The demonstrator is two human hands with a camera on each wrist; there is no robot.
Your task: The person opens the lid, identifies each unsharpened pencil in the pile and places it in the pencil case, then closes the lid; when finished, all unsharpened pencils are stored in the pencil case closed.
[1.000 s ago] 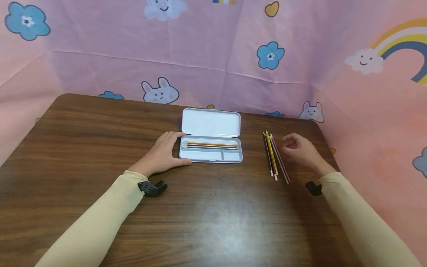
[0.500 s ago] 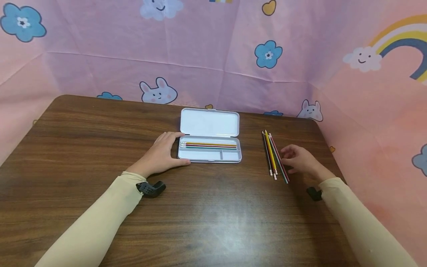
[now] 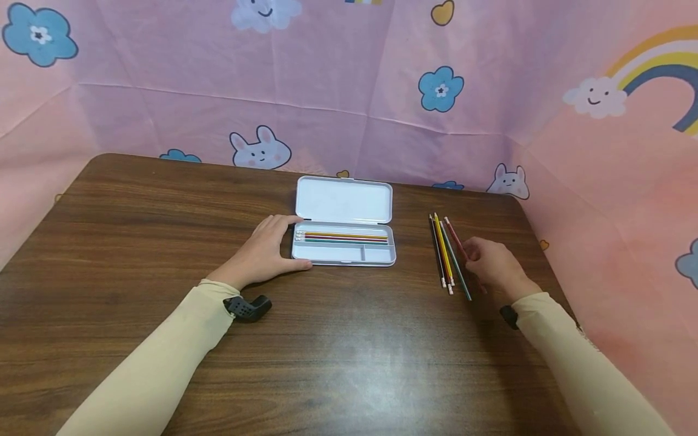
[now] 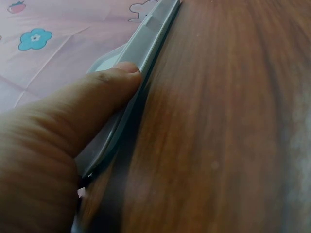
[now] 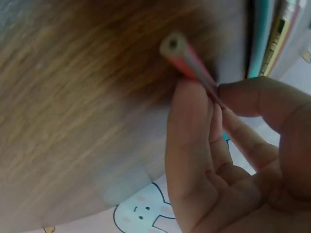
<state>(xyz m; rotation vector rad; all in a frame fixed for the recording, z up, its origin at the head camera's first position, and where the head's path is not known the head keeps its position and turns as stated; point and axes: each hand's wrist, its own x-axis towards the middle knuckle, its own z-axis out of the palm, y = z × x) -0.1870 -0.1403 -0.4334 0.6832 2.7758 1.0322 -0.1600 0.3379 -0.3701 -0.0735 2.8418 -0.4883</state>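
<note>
My left hand (image 3: 263, 253) holds the left end of a white pencil case (image 3: 329, 253), thumb at its front edge and fingers at the hinge side. In the left wrist view the thumb (image 4: 109, 85) presses on the case's side wall. The case's lid (image 3: 345, 200) is raised, and several pencils (image 3: 346, 237) lie in its long rear compartment. At the right, my right hand (image 3: 495, 263) pinches a red pencil (image 3: 454, 233) between thumb and fingers. Its near end is tilted away from the other pencils. In the right wrist view the red pencil's flat end (image 5: 173, 44) points toward the camera.
Beside the right hand lie several loose pencils: a green one (image 3: 457, 263), yellow ones (image 3: 443, 245) and a dark one (image 3: 437, 251). The brown wooden table (image 3: 349, 339) meets patterned pink cloth (image 3: 349, 103) at the back and right side.
My right hand has come down beside the loose pencils and taken hold of the red one, drawing it away from the green one. The left hand stays on the case.
</note>
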